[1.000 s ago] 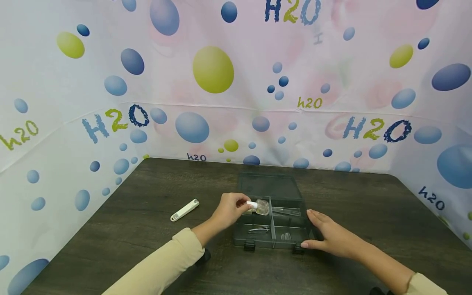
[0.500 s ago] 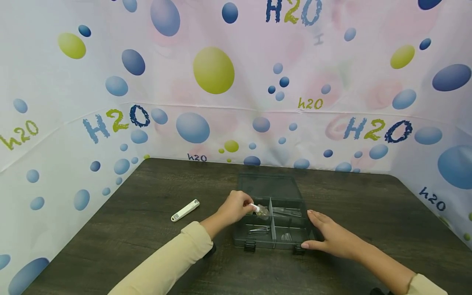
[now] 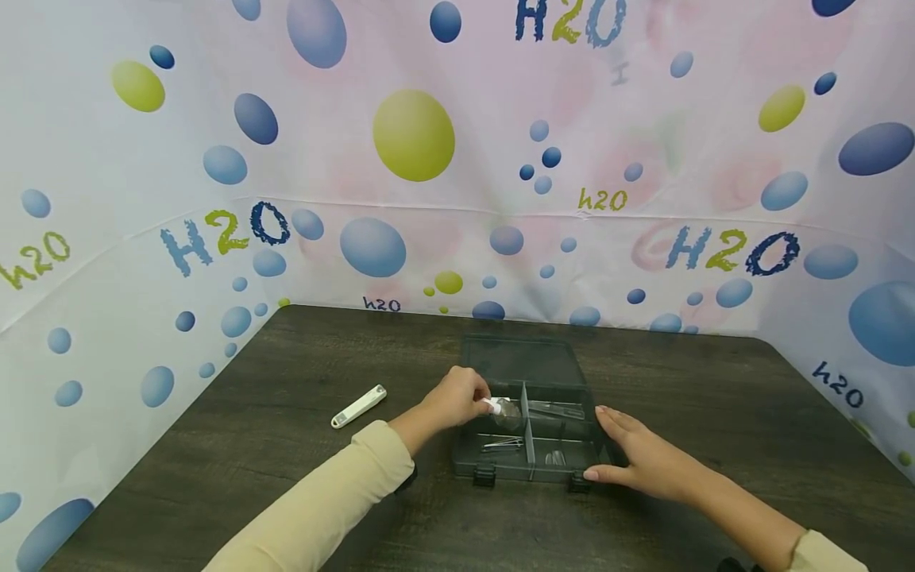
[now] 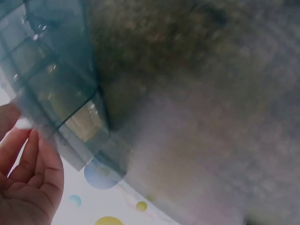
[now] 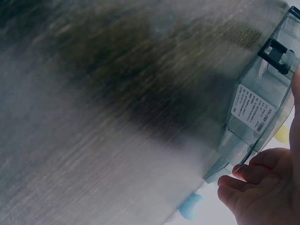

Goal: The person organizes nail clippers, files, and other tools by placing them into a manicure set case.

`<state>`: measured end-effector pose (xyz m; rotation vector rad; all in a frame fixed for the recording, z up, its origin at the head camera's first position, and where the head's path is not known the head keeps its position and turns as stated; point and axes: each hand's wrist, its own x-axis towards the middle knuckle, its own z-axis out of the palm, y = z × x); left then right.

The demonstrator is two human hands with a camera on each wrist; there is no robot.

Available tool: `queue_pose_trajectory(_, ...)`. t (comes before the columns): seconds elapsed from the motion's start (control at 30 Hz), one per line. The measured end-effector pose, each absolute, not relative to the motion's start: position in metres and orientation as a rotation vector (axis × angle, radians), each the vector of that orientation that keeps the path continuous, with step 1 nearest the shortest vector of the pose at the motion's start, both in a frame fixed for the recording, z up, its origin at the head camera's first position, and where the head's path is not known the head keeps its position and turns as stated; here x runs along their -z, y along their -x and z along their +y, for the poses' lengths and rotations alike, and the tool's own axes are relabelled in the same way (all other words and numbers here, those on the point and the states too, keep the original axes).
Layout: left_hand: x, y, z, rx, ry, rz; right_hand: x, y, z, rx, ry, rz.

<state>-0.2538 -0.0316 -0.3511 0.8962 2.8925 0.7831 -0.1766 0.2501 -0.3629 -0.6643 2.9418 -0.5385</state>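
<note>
A dark see-through compartment box (image 3: 493,469) lies on the table with its lid (image 3: 522,360) folded back. My left hand (image 3: 455,400) pinches the white cap of a small clear bottle (image 3: 508,415), which lies tilted in the back left compartment. Against the box's right wall rests my right hand (image 3: 643,457), fingers extended at the side and thumb by the front latch. Slim metal items (image 3: 503,445) sit in the front left compartment, and small clear pieces (image 3: 555,458) in the front right. The back right one holds a long, thin item (image 3: 555,411), its kind unclear.
On the dark wooden table (image 3: 286,477), left of the box, lies a pale flat tool (image 3: 359,407) resembling a nail clipper. A printed cloth backdrop (image 3: 457,199) rises behind the table and along its sides. A label (image 5: 253,108) shows on the box in the right wrist view.
My left hand has moved slightly right, and the bottle has gone down from above the back left compartment into it. The right hand has stayed against the box.
</note>
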Motion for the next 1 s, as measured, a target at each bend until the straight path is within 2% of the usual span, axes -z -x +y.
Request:
queue_pose_trajectory(0.3, 0.338, 0.264, -0.028, -0.434, -0.848, 2.883, 0.363, 0.177, 0.25, 0.542, 0.669, 2.944)
queue_pose_trajectory(0.63, 0.338, 0.277, -0.02, -0.163, -0.905, 2.87, 0.364, 0.178, 0.25, 0.544, 0.671, 2.94)
queue_pose_trajectory(1.0, 0.332, 0.261, -0.027, -0.328, -0.9, 2.918, 0.362, 0.177, 0.25, 0.526, 0.664, 2.947)
